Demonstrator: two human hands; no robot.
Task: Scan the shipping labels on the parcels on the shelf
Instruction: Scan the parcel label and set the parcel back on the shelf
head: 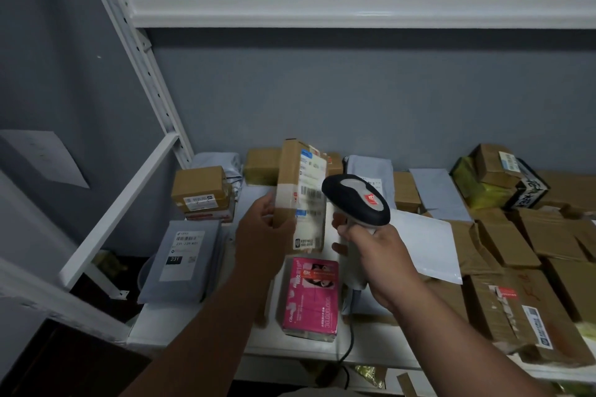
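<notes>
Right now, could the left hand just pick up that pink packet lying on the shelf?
Probably not at once. The left hand grips an upright cardboard parcel held toward the scanner. The pink packet lies uncovered just below it, so the path looks free, but the hand is occupied.

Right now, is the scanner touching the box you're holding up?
Cannot tell. In the head view the scanner head overlaps the box edge, so any gap is hidden.

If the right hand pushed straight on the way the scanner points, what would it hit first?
Most likely the label face of the held box: the scanner in the right hand points at it, and the left hand grips the box. Depth between them is unclear.
</notes>
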